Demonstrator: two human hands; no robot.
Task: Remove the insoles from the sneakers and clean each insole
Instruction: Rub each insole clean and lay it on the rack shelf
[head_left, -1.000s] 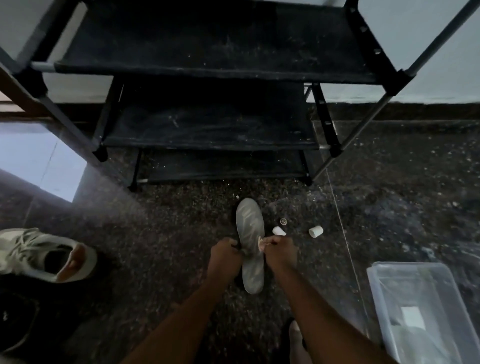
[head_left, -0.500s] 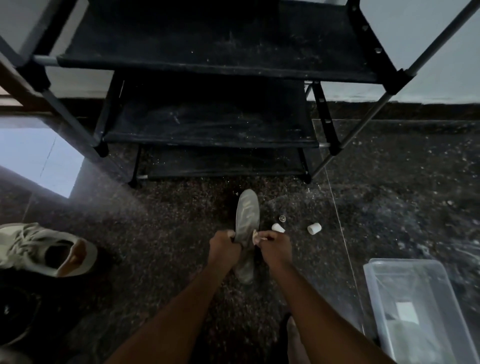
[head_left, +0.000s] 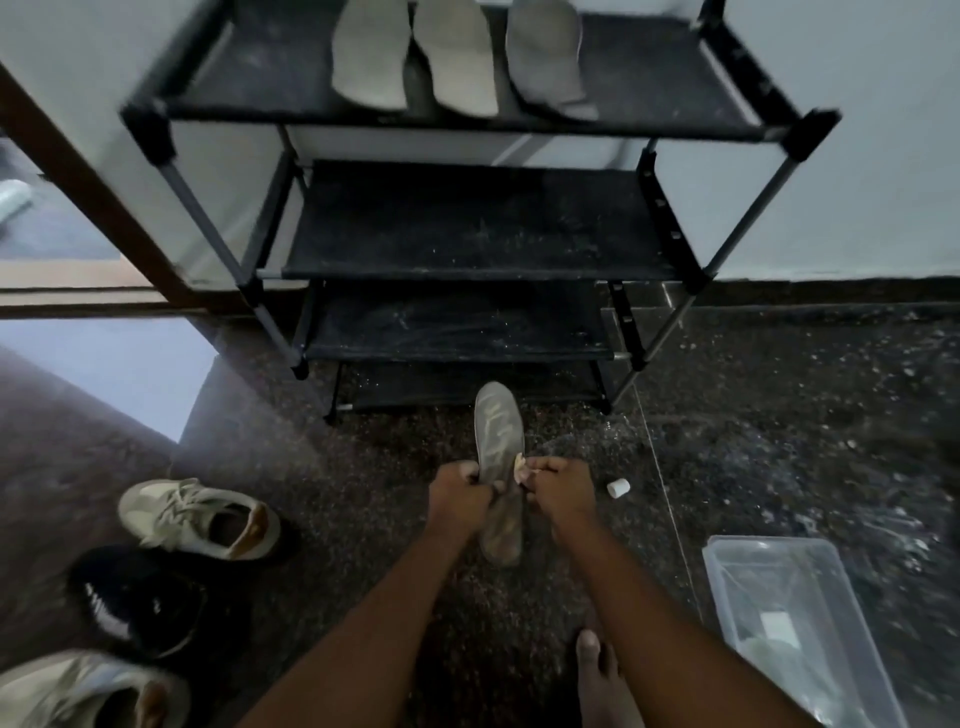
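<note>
A grey insole (head_left: 500, 436) is held lengthwise above the dark floor, toe end pointing at the shoe rack. My left hand (head_left: 460, 493) grips its left edge near the middle. My right hand (head_left: 561, 488) grips the right edge and also pinches a small pale scrap (head_left: 519, 462) against it. Three more grey insoles (head_left: 457, 57) lie side by side on the rack's top shelf. A beige sneaker (head_left: 200, 517) lies on the floor to the left, with a black sneaker (head_left: 140, 597) and another pale sneaker (head_left: 78, 691) nearer me.
The black shoe rack (head_left: 483, 228) stands against the wall straight ahead. A clear plastic bin (head_left: 795, 623) sits on the floor at the right. A small white cap (head_left: 618, 487) lies right of my hands. My bare foot (head_left: 597, 670) is below.
The view has tilted up and back, so the rack's top shelf with three insoles and more sneakers now show. Both hands keep hold of the insole in about the same place.
</note>
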